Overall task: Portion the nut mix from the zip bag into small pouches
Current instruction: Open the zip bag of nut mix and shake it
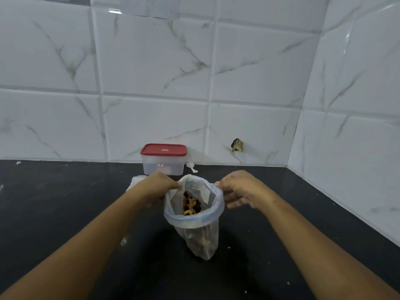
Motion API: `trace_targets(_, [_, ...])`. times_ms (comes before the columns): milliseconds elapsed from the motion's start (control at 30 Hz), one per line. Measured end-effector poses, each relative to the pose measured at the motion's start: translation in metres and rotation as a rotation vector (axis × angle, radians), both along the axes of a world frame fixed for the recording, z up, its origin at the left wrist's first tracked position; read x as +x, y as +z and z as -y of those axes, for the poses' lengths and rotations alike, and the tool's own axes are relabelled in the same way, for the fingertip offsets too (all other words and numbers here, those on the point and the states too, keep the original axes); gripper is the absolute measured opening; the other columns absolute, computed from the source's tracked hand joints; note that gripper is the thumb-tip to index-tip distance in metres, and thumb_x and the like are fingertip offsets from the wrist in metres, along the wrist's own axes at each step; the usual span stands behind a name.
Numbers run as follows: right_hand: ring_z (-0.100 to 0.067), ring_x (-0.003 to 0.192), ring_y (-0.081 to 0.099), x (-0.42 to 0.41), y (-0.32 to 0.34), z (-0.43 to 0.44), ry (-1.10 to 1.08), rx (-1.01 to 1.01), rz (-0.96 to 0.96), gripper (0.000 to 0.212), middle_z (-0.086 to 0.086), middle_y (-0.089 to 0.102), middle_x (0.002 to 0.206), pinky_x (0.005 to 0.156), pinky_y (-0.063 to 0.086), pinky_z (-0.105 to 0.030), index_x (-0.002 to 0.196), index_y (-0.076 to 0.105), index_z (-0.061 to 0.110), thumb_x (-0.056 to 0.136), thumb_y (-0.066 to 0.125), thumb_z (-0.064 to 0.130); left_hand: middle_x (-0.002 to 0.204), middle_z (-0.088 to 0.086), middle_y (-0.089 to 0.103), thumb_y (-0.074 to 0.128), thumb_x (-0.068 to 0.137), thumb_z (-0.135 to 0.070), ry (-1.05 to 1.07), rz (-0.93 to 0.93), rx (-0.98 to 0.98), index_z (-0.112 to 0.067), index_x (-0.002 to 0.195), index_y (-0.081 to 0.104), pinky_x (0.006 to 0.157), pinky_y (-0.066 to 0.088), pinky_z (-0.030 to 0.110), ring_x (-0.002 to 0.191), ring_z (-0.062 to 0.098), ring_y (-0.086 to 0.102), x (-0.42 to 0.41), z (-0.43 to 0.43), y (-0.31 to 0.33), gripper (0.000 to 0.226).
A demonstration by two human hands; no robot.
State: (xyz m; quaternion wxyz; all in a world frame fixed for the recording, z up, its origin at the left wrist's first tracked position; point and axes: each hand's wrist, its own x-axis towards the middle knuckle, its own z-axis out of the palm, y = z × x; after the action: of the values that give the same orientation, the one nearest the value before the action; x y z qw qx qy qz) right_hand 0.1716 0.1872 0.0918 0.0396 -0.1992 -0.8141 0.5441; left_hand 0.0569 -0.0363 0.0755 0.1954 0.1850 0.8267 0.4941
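Note:
A clear zip bag [198, 232] with a blue zip rim stands upright on the black counter [65, 202], its mouth spread wide. Inside lies the nut mix [191, 205], pale cashews among dark pieces. My left hand [159, 182] pinches the bag's rim on the left side. My right hand [238, 187] pinches the rim on the right side. The two hands hold the mouth apart. A flat pale stack, possibly the small pouches [136, 180], peeks out behind my left hand, mostly hidden.
A clear plastic box with a red lid [163, 159] stands against the tiled wall behind the bag. A small white scoop [192, 166] lies at its right. The marble-tiled walls meet in a corner at the right.

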Motion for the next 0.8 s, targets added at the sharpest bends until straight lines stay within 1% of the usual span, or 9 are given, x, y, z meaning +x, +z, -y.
trace_targets(100, [-0.019, 0.070, 0.075, 0.004, 0.002, -0.001, 0.049, 0.127, 0.127, 0.029, -0.013, 0.079, 0.095, 0.056, 0.056, -0.028, 0.106, 0.077, 0.006, 0.097, 0.073, 0.033, 0.060, 0.003, 0.070, 0.066, 0.097, -0.037, 0.014, -0.116, -0.219, -0.006, 0.089, 0.077, 0.052, 0.055, 0.027, 0.050, 0.013, 0.067, 0.003, 0.007, 0.003, 0.034])
trace_targets(167, [-0.016, 0.062, 0.072, 0.003, 0.002, 0.000, 0.066, 0.132, 0.169, 0.026, -0.012, 0.078, 0.088, 0.051, 0.053, -0.025, 0.107, 0.076, 0.003, 0.097, 0.072, 0.027, 0.059, 0.002, 0.070, 0.066, 0.098, -0.035, 0.011, -0.136, -0.268, -0.006, 0.091, 0.076, 0.052, 0.053, 0.025, 0.049, 0.012, 0.066, 0.006, 0.009, 0.008, 0.032])
trace_targets(233, [-0.015, 0.058, 0.070, 0.002, 0.001, 0.003, 0.068, 0.114, 0.171, 0.021, -0.013, 0.076, 0.082, 0.049, 0.052, -0.024, 0.110, 0.072, -0.001, 0.096, 0.068, 0.015, 0.068, 0.006, 0.073, 0.067, 0.098, -0.028, -0.014, -0.094, -0.239, -0.004, 0.096, 0.075, 0.055, 0.055, 0.026, 0.056, 0.014, 0.069, 0.007, 0.008, 0.012, 0.025])
trace_targets(300, [-0.015, 0.056, 0.069, -0.002, 0.000, 0.005, 0.047, 0.048, 0.127, 0.019, -0.012, 0.074, 0.077, 0.050, 0.053, -0.025, 0.110, 0.071, -0.002, 0.096, 0.066, 0.009, 0.079, 0.010, 0.075, 0.070, 0.096, -0.019, 0.001, 0.031, -0.064, 0.000, 0.102, 0.074, 0.058, 0.057, 0.028, 0.066, 0.018, 0.070, 0.007, 0.003, 0.012, 0.021])
trace_targets(433, [-0.018, 0.060, 0.071, -0.010, -0.003, 0.011, -0.065, -0.238, -0.040, 0.017, -0.013, 0.075, 0.080, 0.052, 0.056, -0.029, 0.111, 0.070, -0.004, 0.097, 0.064, 0.005, 0.093, 0.017, 0.076, 0.068, 0.093, -0.004, 0.101, 0.423, 0.463, 0.006, 0.115, 0.066, 0.059, 0.062, 0.032, 0.076, 0.024, 0.075, 0.008, -0.010, 0.010, 0.024])
trace_targets(533, [-0.024, 0.073, 0.077, -0.012, -0.002, 0.011, -0.047, -0.436, -0.157, 0.021, -0.018, 0.078, 0.094, 0.058, 0.061, -0.034, 0.118, 0.067, -0.005, 0.098, 0.062, 0.001, 0.091, 0.018, 0.078, 0.063, 0.094, 0.002, 0.069, 0.496, 0.645, 0.004, 0.110, 0.068, 0.063, 0.065, 0.034, 0.075, 0.025, 0.078, 0.012, -0.014, 0.014, 0.016])
trace_targets(600, [-0.031, 0.089, 0.079, -0.009, -0.002, 0.010, 0.005, -0.488, -0.162, 0.024, -0.022, 0.078, 0.103, 0.070, 0.065, -0.040, 0.121, 0.066, -0.005, 0.098, 0.065, 0.002, 0.101, 0.018, 0.078, 0.063, 0.094, 0.003, 0.030, 0.427, 0.612, 0.003, 0.114, 0.070, 0.069, 0.065, 0.035, 0.085, 0.026, 0.078, 0.011, -0.015, 0.013, 0.021])
trace_targets(667, [-0.033, 0.094, 0.079, -0.005, -0.002, 0.009, 0.040, -0.410, -0.113, 0.026, -0.022, 0.079, 0.103, 0.077, 0.066, -0.044, 0.120, 0.065, -0.004, 0.098, 0.069, 0.009, 0.106, 0.019, 0.077, 0.064, 0.093, 0.003, 0.027, 0.341, 0.526, 0.003, 0.117, 0.068, 0.070, 0.063, 0.035, 0.093, 0.028, 0.077, 0.009, -0.012, 0.011, 0.024])
trace_targets(800, [-0.026, 0.079, 0.079, 0.000, -0.006, 0.012, 0.092, -0.158, 0.024, 0.033, -0.017, 0.080, 0.096, 0.062, 0.062, -0.032, 0.116, 0.070, -0.002, 0.096, 0.074, 0.025, 0.106, 0.020, 0.076, 0.070, 0.094, -0.010, 0.016, 0.212, 0.269, 0.003, 0.114, 0.070, 0.080, 0.062, 0.039, 0.098, 0.029, 0.075, 0.010, -0.006, 0.004, 0.023])
